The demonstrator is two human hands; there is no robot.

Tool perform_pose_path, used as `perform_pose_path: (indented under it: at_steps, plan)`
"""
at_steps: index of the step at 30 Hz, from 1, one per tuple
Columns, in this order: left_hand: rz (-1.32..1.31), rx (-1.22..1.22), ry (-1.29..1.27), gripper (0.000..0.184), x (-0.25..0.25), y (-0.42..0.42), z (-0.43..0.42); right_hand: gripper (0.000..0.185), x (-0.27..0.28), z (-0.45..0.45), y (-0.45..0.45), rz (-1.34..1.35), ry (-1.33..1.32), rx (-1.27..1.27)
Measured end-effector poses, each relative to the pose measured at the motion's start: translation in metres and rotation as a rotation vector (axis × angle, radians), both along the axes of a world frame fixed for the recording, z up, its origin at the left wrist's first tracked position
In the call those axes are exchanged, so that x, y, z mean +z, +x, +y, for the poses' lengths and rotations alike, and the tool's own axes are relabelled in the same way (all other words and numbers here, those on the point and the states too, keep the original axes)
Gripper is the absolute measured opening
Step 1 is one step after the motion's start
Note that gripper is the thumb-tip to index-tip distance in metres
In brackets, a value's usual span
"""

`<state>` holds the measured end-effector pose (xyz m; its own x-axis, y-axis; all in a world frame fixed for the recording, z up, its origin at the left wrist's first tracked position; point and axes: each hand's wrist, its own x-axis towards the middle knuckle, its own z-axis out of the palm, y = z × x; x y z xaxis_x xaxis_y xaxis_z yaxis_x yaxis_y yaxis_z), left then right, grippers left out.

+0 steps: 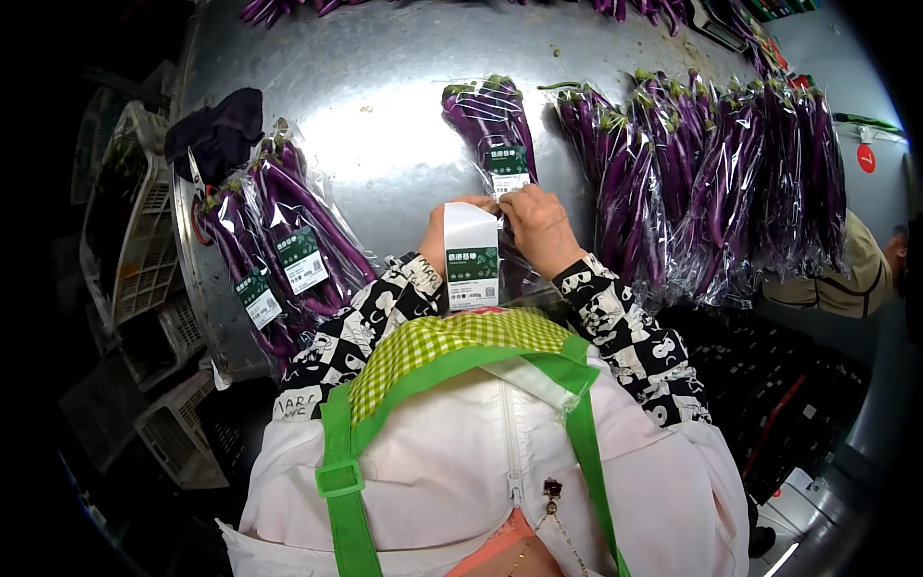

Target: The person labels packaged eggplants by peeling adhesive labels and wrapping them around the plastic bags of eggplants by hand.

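A clear bag of long purple eggplants [487, 120] lies in front of me, with a green-and-white label [508, 165] stuck on it. My left hand [437, 236] is closed on a strip of labels [472, 264], which hangs down toward my apron and hides most of its fingers. My right hand [543, 226] is closed in a pinch at the lower edge of the label on the bag. What lies between its fingertips is too small to make out. Both hands' fingertips nearly meet over the bag.
Two labelled eggplant bags [293, 231] lie at the left, beside a dark cloth [216, 130] and scissors [196, 173]. Several bagged eggplants [711, 183] without visible labels line the right of the metal table [385, 58]. Plastic crates [144, 221] stand off the left edge. Another person's sleeve [836, 274] shows at right.
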<state>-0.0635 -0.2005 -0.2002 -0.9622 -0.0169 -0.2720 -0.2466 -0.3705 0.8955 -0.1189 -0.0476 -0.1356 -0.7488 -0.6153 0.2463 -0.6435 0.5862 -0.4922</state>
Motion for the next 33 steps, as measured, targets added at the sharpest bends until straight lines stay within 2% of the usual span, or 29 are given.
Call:
perform_pose_path:
  at_steps: [3, 5, 8, 11, 15, 17, 18, 20, 25, 27, 30, 31, 33]
  plan:
    - [-0.026, -0.028, -0.040, 0.021, 0.010, 0.000, 0.000, 0.007, 0.003, -0.001, 0.000, 0.022, 0.056, 0.017]
    - [-0.110, -0.036, 0.046, 0.022, 0.015, 0.001, -0.001, 0.007, 0.003, -0.001, 0.001, 0.090, 0.101, 0.033]
    - [-0.013, -0.026, 0.029, 0.023, 0.009, 0.002, 0.000, 0.006, 0.002, -0.002, 0.001, 0.128, 0.151, 0.086]
    - [-0.057, -0.035, 0.133, 0.024, 0.010, 0.002, 0.000, 0.006, -0.002, -0.003, 0.000, 0.151, 0.214, 0.110]
    - [-0.028, -0.007, 0.117, 0.024, 0.007, 0.002, 0.001, 0.006, 0.002, -0.007, 0.000, 0.115, 0.180, 0.084]
    - [0.000, -0.011, 0.083, 0.023, 0.006, 0.002, 0.001, 0.009, -0.001, -0.008, -0.002, -0.043, -0.002, 0.011]
    - [0.001, -0.009, 0.083, 0.023, 0.008, 0.002, 0.000, 0.009, 0.000, -0.008, -0.003, -0.042, -0.001, 0.013]
    - [-0.027, -0.047, 0.027, 0.021, 0.011, 0.002, -0.001, 0.011, 0.003, -0.007, -0.005, -0.206, -0.042, -0.061]
    - [0.002, -0.018, -0.056, 0.021, 0.007, 0.000, 0.000, 0.011, 0.008, -0.002, -0.011, -0.268, -0.122, -0.089]
    - [-0.009, 0.000, -0.050, 0.021, 0.006, 0.000, 0.000, 0.014, 0.018, 0.004, -0.016, -0.513, -0.134, -0.293]
    - [-0.080, -0.017, -0.004, 0.022, 0.007, 0.001, 0.000, 0.023, 0.003, 0.020, -0.026, -0.618, -0.281, -0.285]
    - [-0.076, -0.016, -0.010, 0.022, 0.008, 0.001, 0.000, 0.023, 0.005, 0.019, -0.023, -0.615, -0.281, -0.286]
    - [-0.074, -0.016, -0.015, 0.022, 0.011, 0.000, 0.000, 0.036, 0.013, 0.013, -0.013, -0.221, -0.165, -0.135]
